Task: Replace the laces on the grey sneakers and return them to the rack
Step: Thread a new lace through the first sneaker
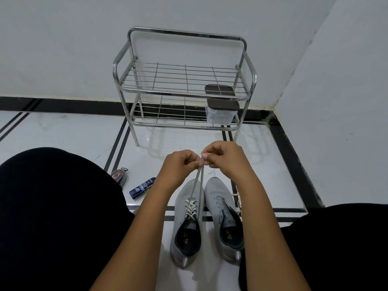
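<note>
Two grey sneakers stand side by side on the floor between my knees, toes pointing away. The left sneaker (pixel 185 217) has a pale lace (pixel 198 185) threaded through its eyelets. Both lace ends rise taut to my hands. My left hand (pixel 178 164) and my right hand (pixel 224 159) meet above the toes, each pinching a lace end. The right sneaker (pixel 220 208) shows bare eyelets with no lace. A loose lace (pixel 238 201) lies just right of it. The steel shoe rack (pixel 184 85) stands against the wall ahead.
A clear box with a brown lid (pixel 221 111) sits on the rack's lower shelf at the right. A dark blue tube (pixel 142 186) and a grey-red object (pixel 119 175) lie on the floor by my left knee. Walls close the corner at right.
</note>
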Demonstrator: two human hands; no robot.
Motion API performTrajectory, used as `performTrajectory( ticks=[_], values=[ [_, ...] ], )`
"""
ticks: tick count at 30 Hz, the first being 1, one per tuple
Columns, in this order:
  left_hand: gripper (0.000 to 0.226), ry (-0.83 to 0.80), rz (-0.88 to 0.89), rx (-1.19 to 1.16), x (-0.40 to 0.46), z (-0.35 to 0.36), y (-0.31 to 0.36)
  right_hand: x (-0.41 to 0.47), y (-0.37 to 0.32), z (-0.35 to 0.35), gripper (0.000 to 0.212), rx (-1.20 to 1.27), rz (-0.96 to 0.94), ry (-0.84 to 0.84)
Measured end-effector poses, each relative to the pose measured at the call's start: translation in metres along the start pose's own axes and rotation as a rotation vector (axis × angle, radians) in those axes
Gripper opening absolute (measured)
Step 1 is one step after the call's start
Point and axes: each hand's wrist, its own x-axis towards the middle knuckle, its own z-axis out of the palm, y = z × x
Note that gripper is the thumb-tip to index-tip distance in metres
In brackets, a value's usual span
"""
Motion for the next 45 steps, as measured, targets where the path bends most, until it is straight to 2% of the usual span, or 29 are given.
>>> performTrajectory(
  ticks=[6,14,25,31,38,40,43,45],
  values=[
    [0.009,0.016,0.018,0.000,0.000,0.000,-0.001,-0.001,0.000,0.001,0.011,0.021,-0.023,0.008],
    [0.008,0.010,0.033,0.008,0.000,0.000,-0.002,0.001,0.002,0.001,0.020,0.056,-0.024,0.004],
    [0.013,-0.013,0.062,0.027,-0.001,0.000,0.000,0.002,0.003,0.000,0.007,0.034,-0.029,-0.036],
    [0.006,-0.075,-0.025,-0.047,-0.001,0.002,-0.001,0.000,0.005,0.002,0.009,-0.004,-0.036,0.012],
    [0.005,-0.033,-0.071,-0.084,-0.002,0.001,-0.006,0.003,0.010,-0.003,0.009,0.208,0.018,0.098],
    [0.005,-0.026,-0.082,-0.077,-0.001,-0.001,-0.006,0.004,0.017,-0.010,0.010,0.146,0.089,0.041],
    [0.006,-0.028,-0.091,-0.067,0.000,-0.001,-0.006,0.002,0.030,-0.009,0.017,-0.014,0.219,-0.201],
    [0.006,-0.029,-0.097,-0.078,0.001,-0.001,-0.006,-0.001,0.037,0.000,0.024,-0.011,0.236,-0.295]
  ],
)
